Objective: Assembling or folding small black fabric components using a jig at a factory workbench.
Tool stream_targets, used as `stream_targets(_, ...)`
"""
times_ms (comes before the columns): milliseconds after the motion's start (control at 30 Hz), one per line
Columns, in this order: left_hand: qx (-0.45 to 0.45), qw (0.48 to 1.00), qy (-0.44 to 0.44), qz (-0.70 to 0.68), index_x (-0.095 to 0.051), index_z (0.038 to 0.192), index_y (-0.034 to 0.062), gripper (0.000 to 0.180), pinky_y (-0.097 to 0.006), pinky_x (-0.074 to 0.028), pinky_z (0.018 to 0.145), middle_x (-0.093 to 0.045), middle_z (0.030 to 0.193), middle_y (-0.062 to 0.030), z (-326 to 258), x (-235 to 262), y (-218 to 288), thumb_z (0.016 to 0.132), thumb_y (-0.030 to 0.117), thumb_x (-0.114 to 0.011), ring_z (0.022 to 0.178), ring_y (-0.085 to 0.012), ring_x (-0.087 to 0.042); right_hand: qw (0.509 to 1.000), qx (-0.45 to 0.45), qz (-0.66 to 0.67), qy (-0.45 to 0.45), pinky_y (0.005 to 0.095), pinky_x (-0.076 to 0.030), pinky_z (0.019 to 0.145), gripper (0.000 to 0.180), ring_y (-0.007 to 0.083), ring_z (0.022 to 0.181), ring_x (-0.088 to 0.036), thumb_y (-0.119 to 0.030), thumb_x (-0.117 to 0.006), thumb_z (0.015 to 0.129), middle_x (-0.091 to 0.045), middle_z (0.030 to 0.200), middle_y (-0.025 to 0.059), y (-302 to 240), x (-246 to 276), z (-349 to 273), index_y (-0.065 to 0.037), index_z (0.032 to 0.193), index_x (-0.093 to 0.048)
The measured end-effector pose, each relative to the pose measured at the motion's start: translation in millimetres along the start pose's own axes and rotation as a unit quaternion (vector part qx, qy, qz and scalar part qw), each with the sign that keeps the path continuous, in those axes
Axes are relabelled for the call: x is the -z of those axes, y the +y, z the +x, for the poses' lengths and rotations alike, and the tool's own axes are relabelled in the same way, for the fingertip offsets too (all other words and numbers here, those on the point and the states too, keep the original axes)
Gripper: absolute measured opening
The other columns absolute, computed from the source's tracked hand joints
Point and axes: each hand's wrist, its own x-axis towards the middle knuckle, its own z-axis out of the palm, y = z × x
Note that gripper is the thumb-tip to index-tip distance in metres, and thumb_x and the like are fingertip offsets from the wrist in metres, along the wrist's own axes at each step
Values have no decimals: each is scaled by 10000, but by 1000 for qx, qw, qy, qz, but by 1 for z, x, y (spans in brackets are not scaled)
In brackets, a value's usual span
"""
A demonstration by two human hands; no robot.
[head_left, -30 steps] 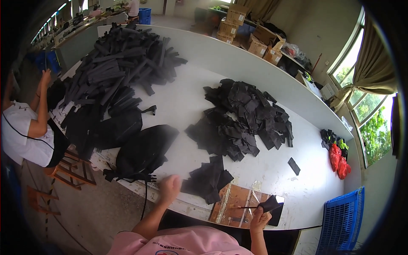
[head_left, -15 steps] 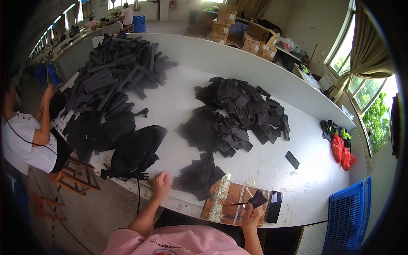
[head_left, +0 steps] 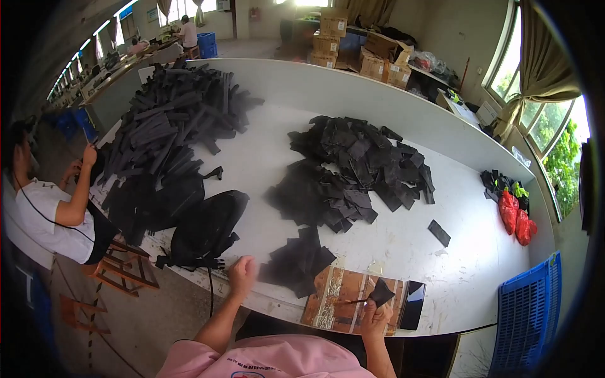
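Observation:
My left hand (head_left: 242, 275) is curled closed at the near edge of the table, with nothing showing in it. Just right of it lies a small stack of black fabric pieces (head_left: 297, 261). My right hand (head_left: 376, 317) grips a small black fabric piece (head_left: 381, 293), bent and raised over a brown, tape-covered board (head_left: 340, 293). A thin dark stick (head_left: 350, 302) reaches left from beside that hand; whether the fingers hold it too, I cannot tell. A black phone-like slab (head_left: 412, 305) lies right of the board.
A large heap of black pieces (head_left: 359, 167) covers mid-table; black strips (head_left: 176, 107) pile up far left. Nearer stands a black bag-like item (head_left: 208, 227). One loose piece (head_left: 439, 233), red bags (head_left: 517, 217) and a blue crate (head_left: 529, 309) are right. A co-worker (head_left: 57, 214) sits left.
The whole view has shifted slightly. My right hand still holds the black piece over the board, and my left hand stays closed near the edge. The co-worker's hands have moved a little.

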Motion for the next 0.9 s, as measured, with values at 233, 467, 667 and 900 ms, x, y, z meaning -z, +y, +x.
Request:
stream_targets(233, -6, 1000, 2, 1, -580, 820, 36, 129, -360, -456, 614, -604, 737, -142, 0, -1, 0, 773, 136, -514, 691, -316, -587, 1000, -5, 19, -4, 333, -324, 446, 367, 231, 472, -472, -244, -454, 875, -457, 516, 91, -2, 1, 2, -15, 588, -455)
stream_targets(467, -4, 1000, 0, -7, -577, 815, 32, 123, -360, -458, 619, -604, 742, -139, -1, 1, -3, 774, 130, -515, 691, -311, -586, 999, -22, 28, -13, 327, -329, 449, 381, 225, 466, -474, -250, -453, 879, -466, 512, 92, -11, 4, 1, -9, 584, -468)
stream_targets(667, -69, 997, 31, 8, -559, 815, 28, 76, -297, -445, 522, -596, 620, -80, 0, -1, -1, 784, 84, -519, 550, -198, -582, 999, -35, 9, -29, 317, -339, 451, 423, 205, 470, -488, -267, -464, 875, -489, 517, 91, -2, 7, -6, 4, 550, -477)
stream_targets(900, -72, 997, 32, 4, -560, 811, 29, 76, -294, -444, 521, -595, 620, -82, 0, -2, -5, 782, 87, -521, 550, -197, -583, 998, -43, 19, -35, 308, -338, 446, 429, 189, 452, -474, -279, -481, 867, -485, 501, 88, -5, 9, -1, 7, 548, -473)
